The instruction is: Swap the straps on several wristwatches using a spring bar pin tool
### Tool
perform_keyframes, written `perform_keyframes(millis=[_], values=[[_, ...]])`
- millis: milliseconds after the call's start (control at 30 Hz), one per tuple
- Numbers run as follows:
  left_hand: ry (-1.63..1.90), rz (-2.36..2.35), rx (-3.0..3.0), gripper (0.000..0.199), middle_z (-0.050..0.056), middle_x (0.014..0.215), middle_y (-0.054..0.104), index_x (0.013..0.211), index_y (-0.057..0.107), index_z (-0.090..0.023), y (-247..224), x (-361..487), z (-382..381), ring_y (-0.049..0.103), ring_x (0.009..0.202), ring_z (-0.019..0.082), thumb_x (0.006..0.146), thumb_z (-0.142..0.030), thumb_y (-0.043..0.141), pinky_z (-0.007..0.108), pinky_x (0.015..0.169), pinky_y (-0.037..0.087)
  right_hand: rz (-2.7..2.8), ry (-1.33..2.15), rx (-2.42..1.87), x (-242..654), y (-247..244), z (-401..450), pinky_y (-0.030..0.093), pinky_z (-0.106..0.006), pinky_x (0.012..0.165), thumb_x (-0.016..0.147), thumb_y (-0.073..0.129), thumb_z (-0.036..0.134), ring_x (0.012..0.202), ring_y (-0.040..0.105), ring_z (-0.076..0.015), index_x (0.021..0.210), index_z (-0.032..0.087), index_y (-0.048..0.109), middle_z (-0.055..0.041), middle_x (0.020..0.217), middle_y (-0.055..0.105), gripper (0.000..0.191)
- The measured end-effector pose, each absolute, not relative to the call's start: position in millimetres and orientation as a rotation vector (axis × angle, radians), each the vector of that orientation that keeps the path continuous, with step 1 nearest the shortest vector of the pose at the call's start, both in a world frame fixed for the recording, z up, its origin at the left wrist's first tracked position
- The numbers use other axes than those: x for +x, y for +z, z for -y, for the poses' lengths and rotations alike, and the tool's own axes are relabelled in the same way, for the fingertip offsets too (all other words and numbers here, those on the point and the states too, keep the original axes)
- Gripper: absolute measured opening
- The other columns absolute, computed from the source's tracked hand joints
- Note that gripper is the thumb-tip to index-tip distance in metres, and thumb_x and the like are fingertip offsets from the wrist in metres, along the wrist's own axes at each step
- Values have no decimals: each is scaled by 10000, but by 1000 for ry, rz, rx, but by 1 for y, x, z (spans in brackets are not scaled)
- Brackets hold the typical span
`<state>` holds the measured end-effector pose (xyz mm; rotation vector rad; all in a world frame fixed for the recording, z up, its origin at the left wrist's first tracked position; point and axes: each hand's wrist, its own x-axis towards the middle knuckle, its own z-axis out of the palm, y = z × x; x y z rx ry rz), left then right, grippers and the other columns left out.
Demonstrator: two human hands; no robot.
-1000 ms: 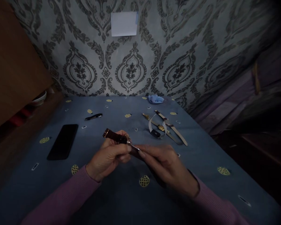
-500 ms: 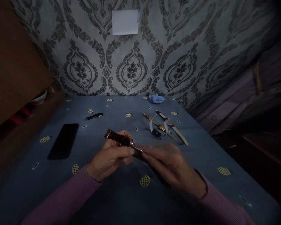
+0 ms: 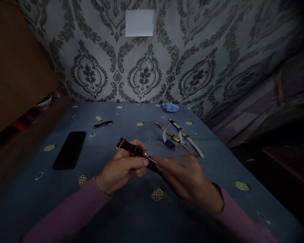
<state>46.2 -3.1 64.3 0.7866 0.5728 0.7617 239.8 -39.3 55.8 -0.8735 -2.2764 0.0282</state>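
My left hand (image 3: pixel 124 165) is closed around a wristwatch (image 3: pixel 140 152) with a dark round face and a dark brown strap, its buckle end pointing up and left. In my right hand (image 3: pixel 184 175) a thin metal tool (image 3: pixel 152 161), like a small screwdriver, is pinched between thumb and fingers. Its tip meets the right side of the watch case, near where the strap joins. The tool's handle is hidden by my right hand. The lower strap runs beneath my right fingers.
On the blue tablecloth (image 3: pixel 126 216), a black phone (image 3: pixel 69 150) and a dark pocketknife-like object (image 3: pixel 103 124) lie left. To the right are a gold watch (image 3: pixel 176 138), a light-strapped watch (image 3: pixel 190 138) and a fitness band (image 3: pixel 169 144). A crumpled blue cloth (image 3: pixel 170 107) sits by the wall.
Both hands, with the watch and tool, sit slightly further right in view; the camera has shifted a little. The tool's tip stays at the watch case. Nothing was let go.
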Motion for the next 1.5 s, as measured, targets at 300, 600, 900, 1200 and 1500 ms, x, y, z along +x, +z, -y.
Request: perform_keyframes(millis=[300,600,900,1200,1500], values=[[780,-545,809,236,-79,612,493,755,486,-148,68,46,3,402,433,2,627,-102,679,174,447,280,2090,348,-898,227,60,44,404,-208,442,956,468,105,433,528,-82,1265,197,630,43,567,610,361],[783,-557,789,267,-85,613,479,748,478,-158,68,48,4,385,430,3,602,-117,697,186,444,266,2035,368,-875,225,60,45,406,-210,443,941,487,97,438,554,-85,1251,199,645,29,590,647,362],[767,-572,817,254,-86,584,465,743,465,-165,68,47,3,387,439,12,621,-122,684,190,458,268,2052,417,-952,222,64,45,431,-210,462,958,464,126,447,579,-99,1228,178,665,19,567,645,340],[768,-547,789,250,-96,568,464,749,468,-162,65,48,4,389,430,8,621,-114,677,183,454,271,2033,395,-882,225,60,46,393,-213,438,933,509,95,425,529,-85,1275,183,631,40,558,617,374],[775,-560,755,270,-82,630,480,740,467,-158,64,48,4,380,425,-4,601,-110,694,187,447,263,2001,415,-931,225,58,47,399,-208,434,925,528,114,420,523,-81,1264,212,647,50,539,600,373]])
